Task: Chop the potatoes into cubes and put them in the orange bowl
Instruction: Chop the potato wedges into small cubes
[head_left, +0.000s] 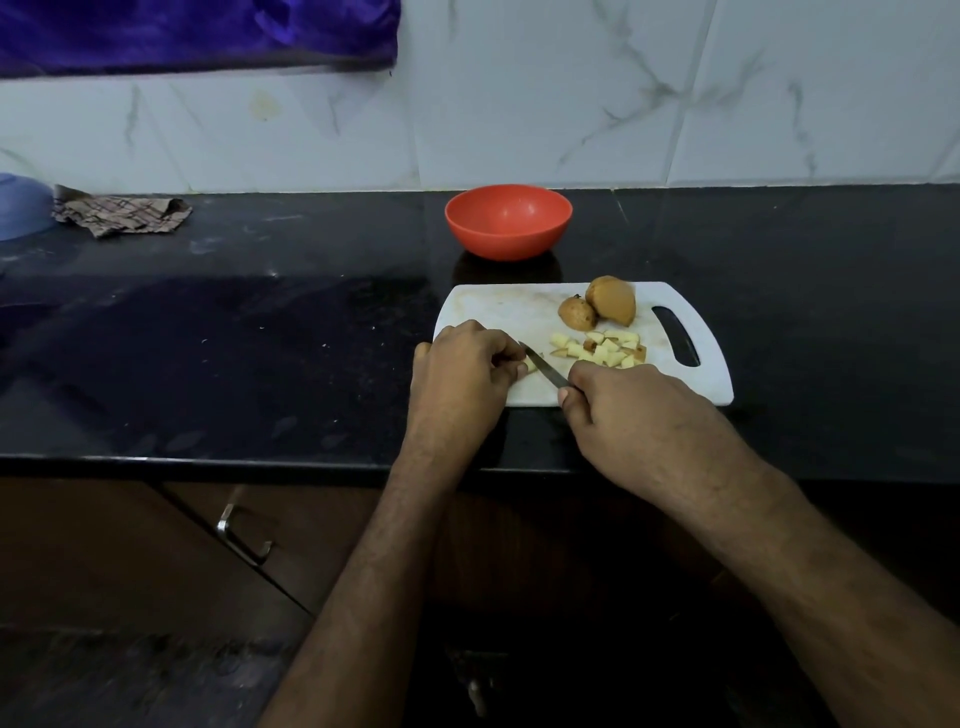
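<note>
A white cutting board (488, 306) lies on the black counter. My left hand (462, 369) pins a small potato piece (531, 364) at the board's near left; most of that piece is hidden under my fingers. My right hand (639, 410) grips a knife (545, 370) whose blade angles up-left to the piece. A pile of pale potato cubes (602, 351) sits mid-board. Two unpeeled potato chunks, a larger (613, 300) and a smaller (576, 313), rest at the board's far side. The orange bowl (508, 221) stands empty behind the board.
A checked cloth (122, 214) and a blue bowl (18, 205) lie at the far left of the counter (260, 338). A marble-tiled wall rises behind. The counter's front edge runs just below my wrists, with a cabinet handle (241, 535) beneath.
</note>
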